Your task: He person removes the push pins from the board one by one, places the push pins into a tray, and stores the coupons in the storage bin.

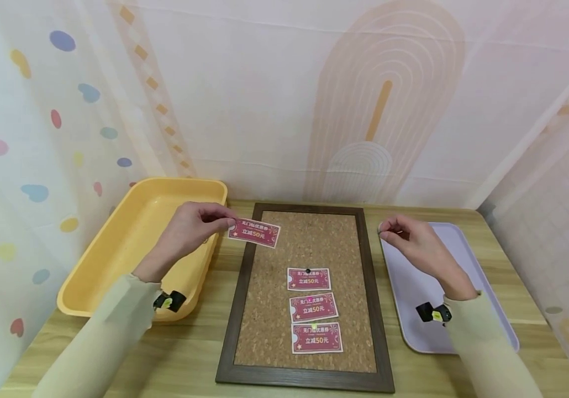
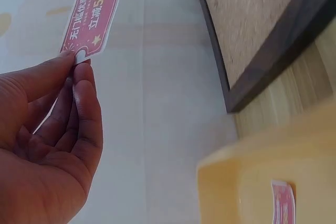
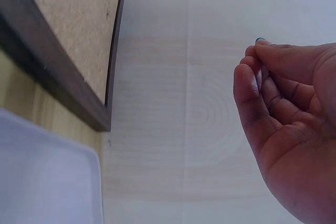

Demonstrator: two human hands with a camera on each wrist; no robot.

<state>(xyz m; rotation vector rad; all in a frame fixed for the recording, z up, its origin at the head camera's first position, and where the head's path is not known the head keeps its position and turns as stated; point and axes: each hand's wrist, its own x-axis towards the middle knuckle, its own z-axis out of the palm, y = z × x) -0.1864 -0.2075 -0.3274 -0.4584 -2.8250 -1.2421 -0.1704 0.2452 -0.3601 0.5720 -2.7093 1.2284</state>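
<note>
My left hand (image 1: pixel 190 231) pinches a red paper coupon (image 1: pixel 253 233) by its left end, in the air over the upper left of a cork board (image 1: pixel 321 243) with a dark wooden frame. Below it, a column of three matching coupons (image 1: pixel 309 281) is fixed to the cork, each with a small pin near its top edge. Between thumb and fingertips, my right hand (image 1: pixel 416 243) holds a small blue-green pushpin (image 3: pixel 260 40), mostly hidden by the fingers. This hand is above the far left part of a lilac tray (image 1: pixel 463 260).
At the left stands a deep yellow tray (image 1: pixel 73 287); another coupon (image 2: pixel 283 205) lies inside it in the left wrist view. All stand on a wood-grain table (image 1: pixel 185 354). A patterned curtain (image 1: pixel 264 110) hangs behind the table.
</note>
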